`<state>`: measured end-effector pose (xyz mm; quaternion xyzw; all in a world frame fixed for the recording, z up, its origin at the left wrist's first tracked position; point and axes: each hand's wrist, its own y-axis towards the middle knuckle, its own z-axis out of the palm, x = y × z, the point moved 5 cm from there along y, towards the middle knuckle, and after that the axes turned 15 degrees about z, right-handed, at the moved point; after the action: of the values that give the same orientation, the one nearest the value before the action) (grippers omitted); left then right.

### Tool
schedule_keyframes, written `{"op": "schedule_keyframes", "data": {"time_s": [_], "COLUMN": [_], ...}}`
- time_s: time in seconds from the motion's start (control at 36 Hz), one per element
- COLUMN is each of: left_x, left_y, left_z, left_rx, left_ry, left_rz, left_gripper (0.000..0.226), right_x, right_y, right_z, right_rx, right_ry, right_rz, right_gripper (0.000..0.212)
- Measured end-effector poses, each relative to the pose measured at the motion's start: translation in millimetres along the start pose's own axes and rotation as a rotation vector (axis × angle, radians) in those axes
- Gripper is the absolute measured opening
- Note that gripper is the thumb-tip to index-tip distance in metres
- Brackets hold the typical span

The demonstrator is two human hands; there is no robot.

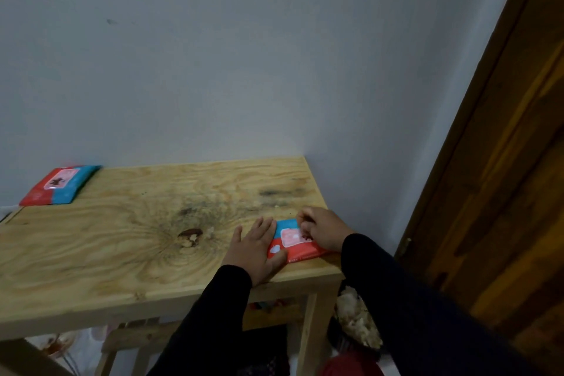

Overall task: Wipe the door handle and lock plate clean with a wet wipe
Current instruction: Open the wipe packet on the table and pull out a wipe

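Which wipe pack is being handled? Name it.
The wipe pack at the table's right front corner, under both hands; the other pack lies untouched at the far left.

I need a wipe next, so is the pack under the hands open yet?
Cannot tell: the right hand covers the flap of the near wipe pack, fingers curled at it; the left hand presses it flat.

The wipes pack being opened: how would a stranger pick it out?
Find the wooden table against the grey wall. The pack lies at its near right corner, by the brown door. Unlike the other pack at the far left, both hands touch it.
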<state>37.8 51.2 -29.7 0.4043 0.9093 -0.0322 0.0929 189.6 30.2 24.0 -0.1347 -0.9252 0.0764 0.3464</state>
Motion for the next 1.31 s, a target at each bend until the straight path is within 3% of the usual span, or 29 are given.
{"op": "schedule_keyframes", "data": {"time_s": [0.14,0.25,0.42,0.56,0.69,1.19,1.31], "left_x": [-3,-4,-5,-4,-4,-5,-4], "left_y": [-1,-2,-3,-2,-1,-1,2], "left_z": [-2,-3,-3,-2,-2,0,-6], "left_rx": [-0.012,0.011,-0.002,-0.013,0.002,0.001,-0.068], "left_ry": [0.025,0.019,0.002,-0.004,-0.001,-0.008,-0.054], "left_rz": [-0.009,-0.008,-0.004,-0.01,-0.014,-0.018,-0.055], "left_gripper": [0.071,0.072,0.073,0.074,0.074,0.075,0.077], "right_x": [-7,-5,5,7,5,11,11], "right_y": [-1,2,1,-3,-7,3,4], "right_z": [-5,-6,-1,2,1,14,20], "right_rx": [-0.021,-0.074,-0.106,-0.095,-0.082,-0.128,-0.127], "right_ry": [0.107,0.033,-0.129,-0.15,-0.101,-0.4,-0.458], "right_rz": [0.038,0.062,0.005,0.032,0.028,0.127,0.096], "right_gripper": [0.022,0.019,0.032,0.01,0.027,0.027,0.028]}}
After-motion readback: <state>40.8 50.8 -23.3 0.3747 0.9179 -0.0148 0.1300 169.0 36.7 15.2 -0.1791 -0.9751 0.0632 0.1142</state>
